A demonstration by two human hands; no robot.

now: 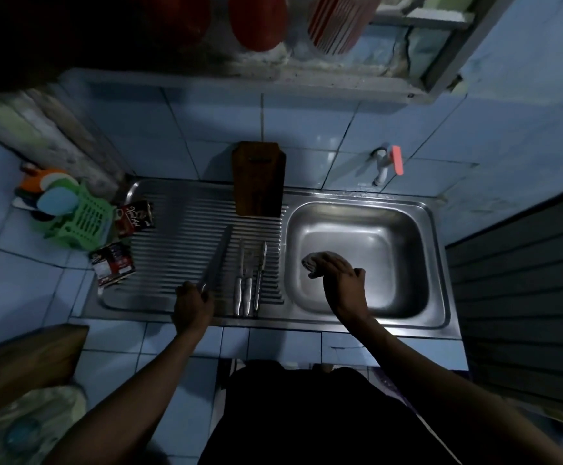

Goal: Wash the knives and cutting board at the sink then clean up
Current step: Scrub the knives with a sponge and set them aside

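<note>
The left hand [193, 305] curls tight around the handle of a big knife [218, 260], whose blade lies on the ridged draining board [172, 250]. Three small knives [248, 280] lie side by side just beside it. The right hand [342, 275] grips a grey cloth [317, 261] over the sink bowl [390, 236]. The brown cutting board [259, 179] stands up against the blue wall tiles [306, 122], behind the knives.
</note>
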